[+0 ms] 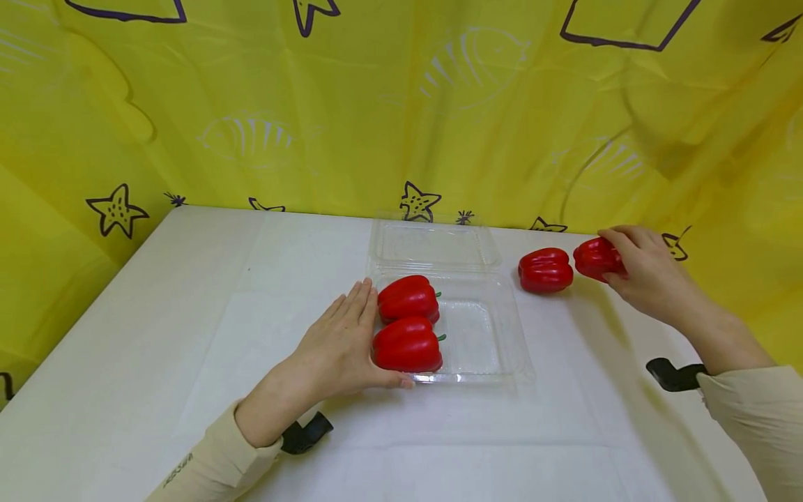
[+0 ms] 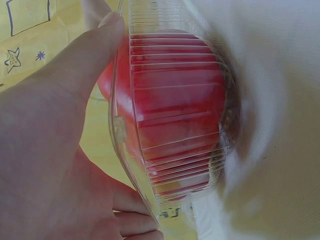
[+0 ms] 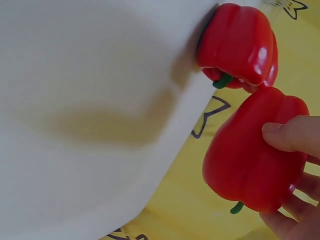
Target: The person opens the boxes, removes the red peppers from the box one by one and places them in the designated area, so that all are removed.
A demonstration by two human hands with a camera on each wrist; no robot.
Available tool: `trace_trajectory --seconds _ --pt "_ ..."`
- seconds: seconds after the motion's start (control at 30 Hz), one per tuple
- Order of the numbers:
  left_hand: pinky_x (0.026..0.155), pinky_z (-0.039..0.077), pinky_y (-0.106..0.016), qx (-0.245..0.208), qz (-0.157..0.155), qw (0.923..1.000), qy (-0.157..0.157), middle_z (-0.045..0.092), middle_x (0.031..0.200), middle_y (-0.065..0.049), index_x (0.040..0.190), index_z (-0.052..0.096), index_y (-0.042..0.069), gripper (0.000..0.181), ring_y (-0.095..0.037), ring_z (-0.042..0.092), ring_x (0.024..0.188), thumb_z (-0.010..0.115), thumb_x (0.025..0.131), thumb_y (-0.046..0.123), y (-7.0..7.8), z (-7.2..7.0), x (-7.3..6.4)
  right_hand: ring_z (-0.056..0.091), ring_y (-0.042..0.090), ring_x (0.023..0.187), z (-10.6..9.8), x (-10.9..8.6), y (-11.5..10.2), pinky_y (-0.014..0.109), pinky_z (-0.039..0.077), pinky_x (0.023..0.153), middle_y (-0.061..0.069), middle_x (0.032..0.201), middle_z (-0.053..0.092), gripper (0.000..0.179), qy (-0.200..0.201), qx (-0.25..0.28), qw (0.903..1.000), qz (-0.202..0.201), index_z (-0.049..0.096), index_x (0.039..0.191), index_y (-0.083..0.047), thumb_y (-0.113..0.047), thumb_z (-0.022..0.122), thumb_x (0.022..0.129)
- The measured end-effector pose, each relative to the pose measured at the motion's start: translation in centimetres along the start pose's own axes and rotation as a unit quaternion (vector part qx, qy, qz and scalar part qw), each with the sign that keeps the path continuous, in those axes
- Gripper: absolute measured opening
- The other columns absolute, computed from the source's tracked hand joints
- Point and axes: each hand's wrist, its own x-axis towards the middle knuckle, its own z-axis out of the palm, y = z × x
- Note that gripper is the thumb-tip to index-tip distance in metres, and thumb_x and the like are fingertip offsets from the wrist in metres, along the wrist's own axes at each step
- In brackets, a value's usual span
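A glossy red pepper sits in the grip of the right hand, the thumb on one side of its body and the other fingers round the opposite side, spread to its width. The right wrist view shows the green stem free of the grip, presumably because the broad, smooth body gives a firmer hold. Just beside those fingers, to their left, another red pepper lies on its side on the tabletop, within easy reach. Farther left of the right fingers stands a clear plastic box, its lid folded back beyond the left fingertips, which leaves the top uncovered. The left hand holds nothing: its fingers lie straight along the box's left side and its thumb stretches away from them along the near edge, probably to steady such light plastic. Right beside these fingers, inside the box, the far pepper and the near pepper lie one behind the other, stems away from the palm; packed to this side, they leave the right half bare. Past both hands' fingers hangs a yellow cloth with drawn starfish and fish.
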Motion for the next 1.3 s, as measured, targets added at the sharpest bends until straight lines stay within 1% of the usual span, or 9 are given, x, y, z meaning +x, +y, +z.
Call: trace_trajectory --seconds 0.23,0.37,0.47,0.53,0.67,0.77,0.93,1.07,1.3 --pt "0.121 0.026 -0.053 -0.002 -0.001 1.0 0.0 0.018 0.165 -0.017 0.157 0.018 -0.001 0.132 -0.034 0.019 0.153 0.074 0.064 0.076 0.0 0.0 -0.1 0.037 0.054 0.116 0.8 -0.1 0.8 0.068 0.041 0.09 0.034 0.124 0.047 0.061 -0.023 0.0 0.9997 0.009 0.049 0.128 0.013 0.011 0.074 0.073" --pt "0.121 0.026 -0.053 -0.002 0.0 1.0 0.0 0.018 0.165 -0.017 0.157 0.018 -0.001 0.132 -0.034 0.018 0.154 0.073 0.064 0.076 0.0 0.0 0.0 0.036 0.055 0.117 1.2 -0.2 1.0 0.07 0.04 0.092 0.035 0.126 0.045 0.06 -0.052 0.003 0.9984 0.024 0.048 0.13 0.012 0.01 0.073 0.075" --pt "0.122 0.025 -0.053 0.0 0.0 1.0 0.0 0.018 0.165 -0.017 0.157 0.018 -0.001 0.132 -0.034 0.018 0.154 0.073 0.065 0.077 0.0 0.0 0.0 0.036 0.056 0.118 1.5 -0.2 1.1 0.071 0.039 0.094 0.036 0.127 0.045 0.06 -0.062 0.005 0.9976 0.03 0.048 0.131 0.012 0.01 0.072 0.076" --pt "0.122 0.025 -0.052 0.001 0.001 1.0 0.0 0.018 0.165 -0.017 0.157 0.018 -0.001 0.132 -0.034 0.018 0.154 0.073 0.065 0.077 0.0 0.0 0.0 0.036 0.055 0.118 1.7 -0.2 1.2 0.07 0.039 0.094 0.036 0.126 0.046 0.058 -0.058 0.007 0.998 0.025 0.049 0.129 0.012 0.012 0.071 0.075" --pt "0.122 0.025 -0.052 0.002 -0.001 1.0 -0.001 0.018 0.165 -0.017 0.157 0.018 -0.001 0.132 -0.034 0.017 0.154 0.073 0.065 0.077 0.0 0.0 0.0 0.039 0.054 0.116 2.3 -0.3 1.6 0.067 0.037 0.096 0.036 0.12 0.049 0.055 -0.038 0.002 0.9993 -0.001 0.052 0.124 0.014 0.013 0.071 0.073" --pt "0.122 0.025 -0.052 0.001 -0.001 1.0 -0.001 0.017 0.165 -0.017 0.157 0.018 -0.001 0.133 -0.034 0.017 0.154 0.073 0.065 0.077 0.0 0.0 0.0 0.04 0.054 0.114 2.8 -0.3 1.9 0.066 0.035 0.097 0.037 0.12 0.05 0.054 -0.044 -0.002 0.999 0.002 0.052 0.124 0.014 0.011 0.071 0.074" --pt "0.122 0.025 -0.052 0.003 0.0 1.0 -0.003 0.017 0.165 -0.017 0.157 0.018 -0.001 0.132 -0.034 0.017 0.154 0.072 0.065 0.077 0.0 0.0 0.0 0.038 0.054 0.114 3.3 -0.3 2.2 0.067 0.036 0.097 0.038 0.124 0.046 0.055 -0.08 0.014 0.9963 0.03 0.048 0.129 0.014 0.009 0.068 0.077" --pt "0.122 0.024 -0.052 0.004 0.0 1.0 -0.003 0.017 0.166 -0.016 0.157 0.018 -0.001 0.132 -0.033 0.017 0.154 0.072 0.065 0.077 0.1 0.0 0.1 0.036 0.055 0.118 3.5 -0.2 2.3 0.068 0.034 0.101 0.037 0.129 0.045 0.057 -0.094 0.019 0.9947 0.035 0.047 0.132 0.014 0.01 0.066 0.078" --pt "0.122 0.025 -0.052 0.004 -0.003 1.0 -0.003 0.017 0.166 -0.016 0.157 0.019 -0.001 0.132 -0.033 0.018 0.154 0.073 0.065 0.076 0.0 0.0 0.1 0.031 0.061 0.124 3.8 0.0 2.1 0.073 0.032 0.102 0.041 0.138 0.038 0.062 -0.11 0.009 0.9936 0.025 0.042 0.137 0.013 0.008 0.068 0.081"
